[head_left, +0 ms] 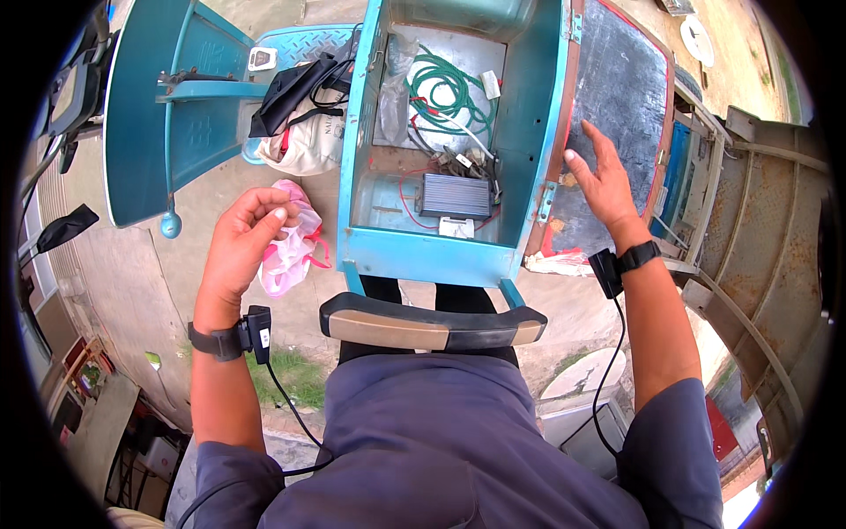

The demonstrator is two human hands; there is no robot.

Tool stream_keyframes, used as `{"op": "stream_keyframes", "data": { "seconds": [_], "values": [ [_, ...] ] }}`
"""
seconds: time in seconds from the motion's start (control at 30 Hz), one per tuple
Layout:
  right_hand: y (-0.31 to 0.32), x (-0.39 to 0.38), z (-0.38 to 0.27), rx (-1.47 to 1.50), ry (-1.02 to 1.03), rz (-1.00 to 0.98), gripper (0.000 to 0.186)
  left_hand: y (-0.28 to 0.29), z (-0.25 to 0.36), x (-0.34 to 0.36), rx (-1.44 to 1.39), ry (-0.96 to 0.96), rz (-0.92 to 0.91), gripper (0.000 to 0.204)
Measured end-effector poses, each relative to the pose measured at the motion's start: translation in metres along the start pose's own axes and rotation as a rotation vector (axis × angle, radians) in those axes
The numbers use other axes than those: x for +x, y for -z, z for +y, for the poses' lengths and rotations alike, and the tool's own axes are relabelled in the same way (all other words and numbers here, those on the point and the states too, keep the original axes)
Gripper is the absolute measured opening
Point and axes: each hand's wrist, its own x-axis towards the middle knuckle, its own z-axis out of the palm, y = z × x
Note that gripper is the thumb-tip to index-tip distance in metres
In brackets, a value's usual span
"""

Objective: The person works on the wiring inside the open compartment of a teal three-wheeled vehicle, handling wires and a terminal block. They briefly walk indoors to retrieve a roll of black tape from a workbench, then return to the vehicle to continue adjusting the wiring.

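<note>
1. Beside the teal box (432, 256), holding the left hand (244, 236) half curled at a pink-and-white bag (286, 262); cannot tell whether pinching it.
2. Over the dark open lid (621, 75), holding the right hand (605, 183) spread; cannot tell whether touching.
3. Inside the box, between both hands, seeing coiled green rope (451, 63) beyond a finned grey module (456, 196) and tangled wires (487, 166).

A teal front panel (137, 132) was positioned at the upper left. A small white object (262, 58) lay on the adjacent teal footboard (304, 37), near a black pouch (289, 95) and a cream cloth bag (313, 148). A rusty metal structure (768, 234) occupied the right side; green grass (295, 377) grew lower left.
</note>
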Motion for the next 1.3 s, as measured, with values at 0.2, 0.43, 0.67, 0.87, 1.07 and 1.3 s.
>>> {"op": "stream_keyframes", "data": {
  "seconds": [0.2,0.43,0.67,0.87,1.07,1.3],
  "values": [
    [0.02,-0.098,-0.114,0.065,-0.072,-0.395,0.065,0.045,-0.089,-0.083,0.004,0.206,0.093,0.023],
    [-0.03,-0.166,-0.191,-0.166,0.146,-0.515,0.066,0.075,-0.194,-0.194,-0.008,0.426,0.159,0.024],
    [-0.047,-0.17,-0.185,-0.145,0.19,-0.484,0.055,0.053,-0.259,-0.328,-0.32,0.544,0.44,0.023],
    [-0.041,-0.174,-0.206,-0.107,0.005,-0.639,0.056,0.007,-0.307,-0.422,-0.45,0.506,0.7,0.018],
    [-0.042,-0.153,-0.19,-0.207,0.027,-0.812,0.064,-0.037,-0.357,-0.479,-0.585,0.515,0.902,0.019],
    [-0.044,-0.108,-0.226,-0.302,-0.056,-0.825,0.055,-0.011,-0.425,-0.516,-0.757,0.581,0.988,0.028]
  ]
}}
